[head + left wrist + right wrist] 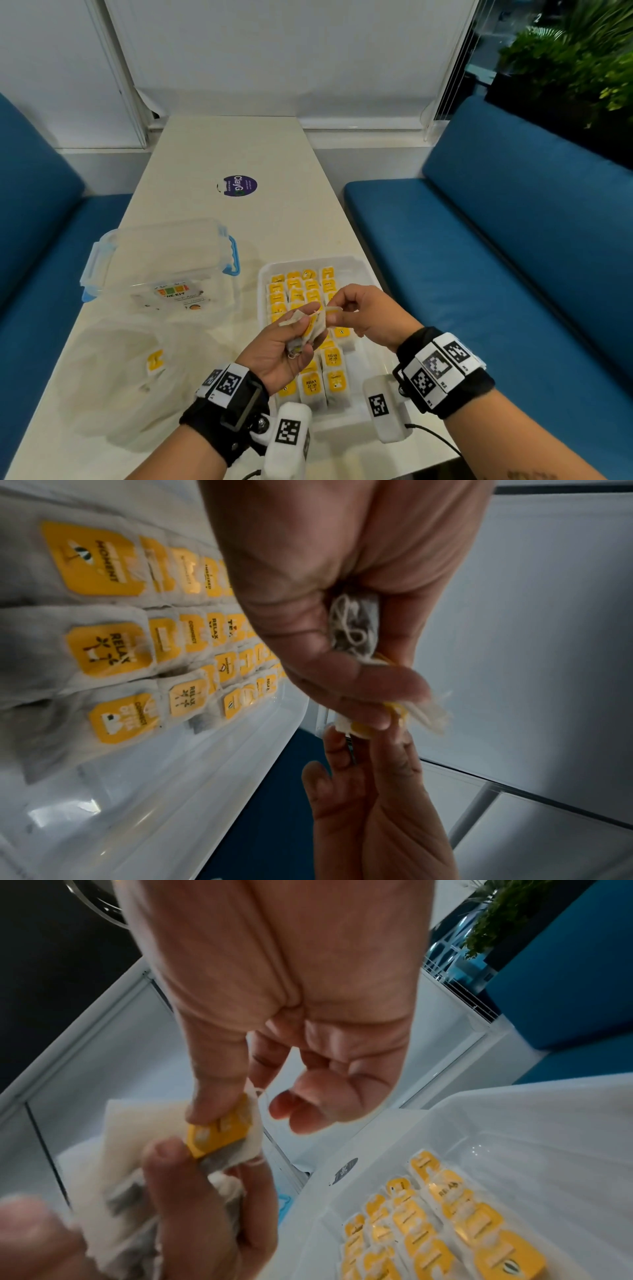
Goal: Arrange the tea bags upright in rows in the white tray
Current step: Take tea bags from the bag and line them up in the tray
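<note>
The white tray point(356, 263) sits on the table's right side, with several tea bags point(310, 286) standing upright in rows, yellow tags up. Above the tray's middle, my left hand point(291, 339) grips a small bunch of tea bags point(317, 325), their strings bundled in my palm point(352, 626). My right hand point(334, 311) pinches the yellow-tagged top of one tea bag point(219, 1134) in that bunch between thumb and forefinger. The left thumb point(171, 1172) presses on the same bunch. The rows point(109, 647) fill most of the tray; bare tray floor point(514, 1150) shows along the right side.
A clear plastic box with blue latches point(164, 260) stands left of the tray. A clear plastic bag point(130, 394) with one yellow-tagged tea bag point(156, 364) lies at the near left. A purple sticker point(239, 186) is farther back. Blue benches point(513, 257) flank the table.
</note>
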Demonstrator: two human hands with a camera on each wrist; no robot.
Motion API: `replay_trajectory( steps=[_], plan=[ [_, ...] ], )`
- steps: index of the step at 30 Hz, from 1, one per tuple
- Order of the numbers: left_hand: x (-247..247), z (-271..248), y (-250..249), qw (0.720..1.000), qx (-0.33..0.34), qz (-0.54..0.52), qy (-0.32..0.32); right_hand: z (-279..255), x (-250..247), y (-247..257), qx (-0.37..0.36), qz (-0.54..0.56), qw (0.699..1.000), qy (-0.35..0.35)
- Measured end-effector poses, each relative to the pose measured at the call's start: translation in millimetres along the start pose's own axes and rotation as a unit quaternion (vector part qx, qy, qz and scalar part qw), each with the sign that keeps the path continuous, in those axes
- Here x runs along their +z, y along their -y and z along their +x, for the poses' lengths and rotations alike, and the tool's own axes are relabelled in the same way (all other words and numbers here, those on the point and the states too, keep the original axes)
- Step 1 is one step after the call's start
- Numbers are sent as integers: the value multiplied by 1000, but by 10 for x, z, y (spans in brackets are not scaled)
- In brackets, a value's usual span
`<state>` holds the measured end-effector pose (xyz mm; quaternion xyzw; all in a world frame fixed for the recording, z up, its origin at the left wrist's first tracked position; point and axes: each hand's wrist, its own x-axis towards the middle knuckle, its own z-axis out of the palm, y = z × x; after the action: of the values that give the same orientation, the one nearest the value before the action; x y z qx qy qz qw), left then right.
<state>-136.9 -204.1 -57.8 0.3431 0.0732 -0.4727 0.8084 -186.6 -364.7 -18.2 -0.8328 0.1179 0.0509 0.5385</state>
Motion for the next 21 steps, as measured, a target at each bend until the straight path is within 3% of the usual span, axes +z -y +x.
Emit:
replay_trajectory(
  steps=[5, 11, 16, 21],
  plan=[
    [-59, -24, 8, 1000, -8, -4, -8, -50, 7, 94, -3, 6, 1000, 7],
    [-121, -74, 26, 999, -10, 6, -36, -54, 14, 208, 0, -68, 998, -7],
    [-91, -98, 64, 999, -21, -7, -36, -96, 44, 235, 1, -23, 999, -27],
    [-148, -84, 53, 997, -53, -31, -42, -141, -21, 313, -17, -135, 988, -72]
  ],
)
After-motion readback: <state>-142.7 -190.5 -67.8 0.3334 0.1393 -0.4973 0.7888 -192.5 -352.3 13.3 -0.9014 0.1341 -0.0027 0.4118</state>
